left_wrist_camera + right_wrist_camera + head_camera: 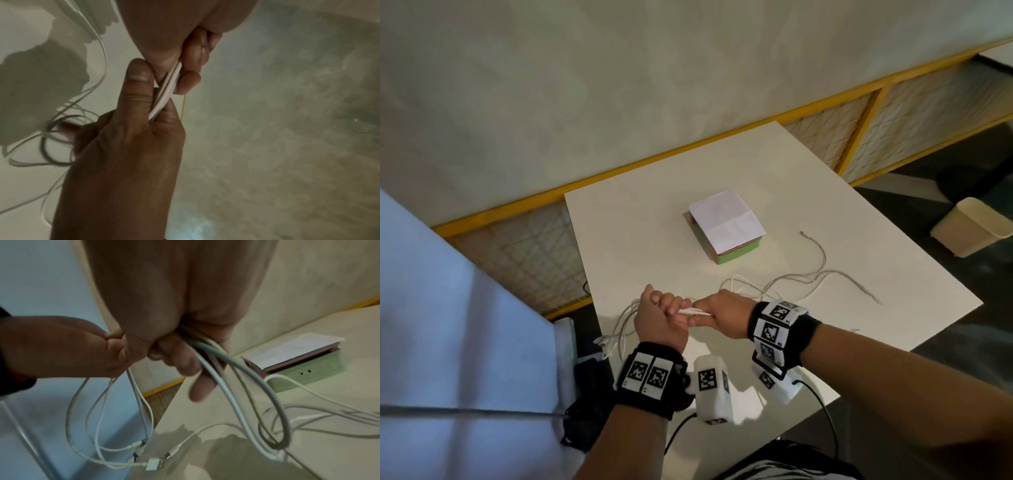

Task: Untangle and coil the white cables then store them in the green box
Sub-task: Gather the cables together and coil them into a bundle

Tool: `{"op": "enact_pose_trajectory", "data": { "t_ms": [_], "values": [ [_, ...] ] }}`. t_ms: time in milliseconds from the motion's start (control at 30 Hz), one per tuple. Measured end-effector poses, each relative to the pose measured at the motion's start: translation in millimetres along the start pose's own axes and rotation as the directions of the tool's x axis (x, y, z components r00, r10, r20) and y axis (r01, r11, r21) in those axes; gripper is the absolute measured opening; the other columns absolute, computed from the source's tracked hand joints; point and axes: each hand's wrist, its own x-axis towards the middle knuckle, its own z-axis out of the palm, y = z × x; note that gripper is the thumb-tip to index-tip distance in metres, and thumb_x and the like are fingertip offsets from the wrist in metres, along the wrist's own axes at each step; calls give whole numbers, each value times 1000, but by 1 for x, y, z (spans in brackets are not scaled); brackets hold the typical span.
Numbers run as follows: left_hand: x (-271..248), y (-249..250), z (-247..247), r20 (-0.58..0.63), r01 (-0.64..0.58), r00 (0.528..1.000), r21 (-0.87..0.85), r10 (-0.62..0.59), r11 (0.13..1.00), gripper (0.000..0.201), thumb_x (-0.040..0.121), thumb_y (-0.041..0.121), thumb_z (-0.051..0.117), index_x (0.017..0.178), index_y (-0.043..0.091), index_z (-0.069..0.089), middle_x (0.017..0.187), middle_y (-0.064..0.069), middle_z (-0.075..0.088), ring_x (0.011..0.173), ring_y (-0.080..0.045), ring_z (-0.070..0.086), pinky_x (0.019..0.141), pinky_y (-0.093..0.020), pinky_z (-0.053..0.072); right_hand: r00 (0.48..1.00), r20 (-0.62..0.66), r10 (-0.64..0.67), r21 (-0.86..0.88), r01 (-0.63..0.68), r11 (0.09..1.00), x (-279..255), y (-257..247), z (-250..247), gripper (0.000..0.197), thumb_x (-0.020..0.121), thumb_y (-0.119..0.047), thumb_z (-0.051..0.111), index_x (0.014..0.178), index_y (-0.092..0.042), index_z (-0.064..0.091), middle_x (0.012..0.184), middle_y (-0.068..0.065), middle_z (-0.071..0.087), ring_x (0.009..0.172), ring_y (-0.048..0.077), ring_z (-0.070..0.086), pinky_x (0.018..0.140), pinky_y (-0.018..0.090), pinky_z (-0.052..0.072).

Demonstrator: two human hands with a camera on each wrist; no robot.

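Closest to the camera you've got both hands held together just above the near edge of the white worktop (825, 219), each wrist wearing a black band with those black-and-white marker tags. The left hand (659, 318) is curled into a fist around a bunch of the white cables (784, 279), and the right hand (722, 313) is clamped on the same bunch right next to it, knuckles pretty much touching. Between the two fists a short flat run of several strands sits side by side, pulled straight; the left wrist view shows a thumb and fingers (189, 81) pinching that run. From the left fist a few loops hang down past the worktop's left edge, and the right wrist view shows the plug ends dangling there, including a flat USB plug (153, 465) and a smaller connector beside it. From the right fist more loops droop onto the worktop, one thicker greyish strand bent into a tight U. Further out, the rest of the cables trail loose across the surface toward the right, with one end curling up toward the back. Beyond that mess, around the middle of the worktop, sits the green box (736, 255) with a creased white sheet of paper (726, 222) lying over its top, well apart from the hands. Off to the right on the dark floor there's a cream bin (969, 226), and the pale wall with yellow-framed mesh panels (928, 120) runs along the back.
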Motion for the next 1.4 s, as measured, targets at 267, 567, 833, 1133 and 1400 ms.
{"op": "enact_pose_trajectory", "data": {
  "t_ms": [267, 567, 833, 1133, 1400],
  "values": [
    [13, 11, -1, -36, 47, 998, -106, -51, 993, 45, 96, 21, 36, 52, 22, 28, 38, 7, 23, 28, -11, 24, 51, -24, 26, 985, -81, 149, -222, -164, 961, -13, 11, -4, 38, 90, -47, 43, 81, -15, 61, 86, 12, 65, 76, 30, 55, 65, 31, 40],
    [36, 67, -36, -99, -118, 990, -128, 106, 985, 46, 94, 17, 27, 48, 22, 26, 35, 5, 20, 28, -9, 22, 41, -18, 27, 921, -152, 360, -380, -390, 839, -74, 88, -18, 32, 92, -40, 40, 97, -17, 62, 105, 14, 66, 103, 33, 60, 77, 34, 44],
    [30, 42, -33, -160, -110, 982, -50, 101, 993, 48, 94, 33, 49, 55, 21, 25, 39, 7, 20, 31, -10, 20, 37, -19, 23, 896, -150, 418, -463, -437, 771, -81, 109, -24, 27, 93, -39, 40, 94, -19, 58, 101, 10, 66, 99, 31, 61, 67, 29, 34],
    [23, 37, -40, -227, -134, 967, -63, 117, 989, 44, 96, 24, 45, 58, 21, 22, 37, 6, 18, 29, -12, 19, 34, -15, 22, 882, -120, 456, -383, -465, 798, -79, 120, -30, 35, 81, -39, 58, 109, -22, 49, 125, 6, 55, 116, 26, 53, 94, 36, 42],
    [13, 20, -28, -170, -136, 978, -97, 118, 986, 42, 97, 18, 41, 60, 21, 21, 36, 6, 17, 28, -11, 17, 32, -15, 20, 997, 70, 36, -250, -17, 968, -35, 23, -26, 114, 71, -53, 71, 148, -24, -8, 159, 4, 0, 146, 22, 1, 119, 39, 3]
  ]
}}
